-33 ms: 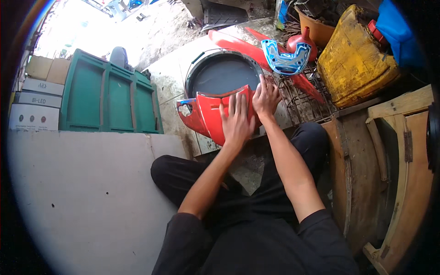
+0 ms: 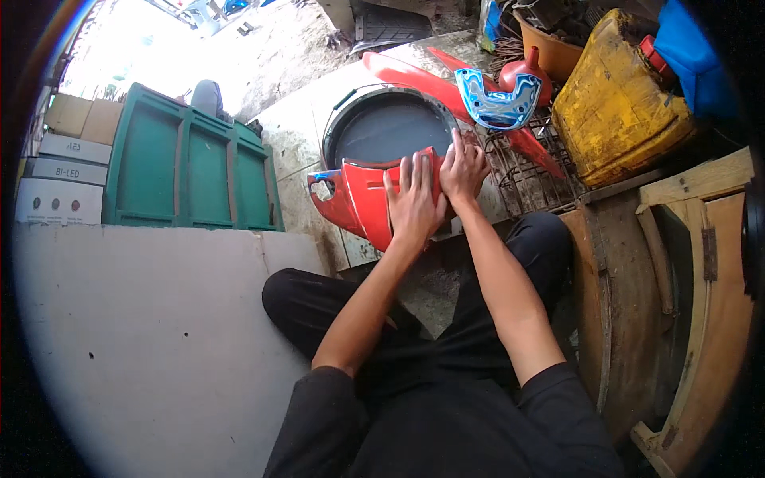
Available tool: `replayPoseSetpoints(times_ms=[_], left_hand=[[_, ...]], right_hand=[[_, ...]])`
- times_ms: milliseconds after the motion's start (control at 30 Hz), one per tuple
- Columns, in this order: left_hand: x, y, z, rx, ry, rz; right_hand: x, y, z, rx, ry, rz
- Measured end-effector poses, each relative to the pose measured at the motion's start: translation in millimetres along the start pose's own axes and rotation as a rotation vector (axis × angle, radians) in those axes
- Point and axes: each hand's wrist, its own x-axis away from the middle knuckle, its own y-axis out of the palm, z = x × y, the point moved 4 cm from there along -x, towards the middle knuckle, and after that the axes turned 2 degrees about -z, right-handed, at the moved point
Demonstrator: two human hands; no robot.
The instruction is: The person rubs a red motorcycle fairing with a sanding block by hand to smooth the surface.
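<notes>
Cracked, stained concrete floor [image 2: 295,127] runs under you, cluttered like a workshop yard, with a pale flat board [image 2: 143,342] spreading out to the left of your arms and a worn wooden frame [image 2: 701,263] to the right. You sit cross-legged in black clothes, and both hands meet on one red glossy plastic fairing panel [image 2: 362,199]: your left hand [image 2: 414,203] lies flat on it with fingers spread, pressing rather than closing around it, while your right hand [image 2: 462,169] rests just beside it at the panel's upper right edge; whether those fingers curl behind the edge cannot be told. Just beyond the hands sits one round dark basin with a pale rim [image 2: 390,127], partly covered by the panel. Past that lie one long red plastic strip [image 2: 430,80], one blue-and-white curved plastic piece [image 2: 498,103] and one wire rack [image 2: 534,171]. One dented yellow metal jerrycan [image 2: 617,103] stands far right, one green plastic crate [image 2: 187,163] far left, beside three stacked cardboard boxes [image 2: 60,171]. Picture edges fall dark and bent.
</notes>
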Motion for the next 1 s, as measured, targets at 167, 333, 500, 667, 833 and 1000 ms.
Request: replayPoseSetpoints(times_ms=[167, 333, 500, 667, 833, 1000], left_hand=[[33, -4, 11, 0.042, 0.051, -0.051], [34, -4, 10, 0.051, 0.006, 0.063], [-12, -8, 12, 0.055, 0.028, 0.056], [40, 4, 5, 0.009, 0.085, 0.076], [-20, 5, 11, -0.084, -0.001, 0.092], [7, 11, 15, -0.057, 0.070, 0.123]], right_hand=[[-6, -1, 13, 0.017, 0.016, 0.050], [-1, -2, 1, 0.000, 0.026, 0.018], [-3, 2, 9, -0.004, 0.000, 0.040], [-3, -1, 9, 0.020, 0.015, 0.069], [-2, -2, 4, -0.038, -0.012, 0.028], [-6, -6, 14, 0.005, 0.013, 0.039]])
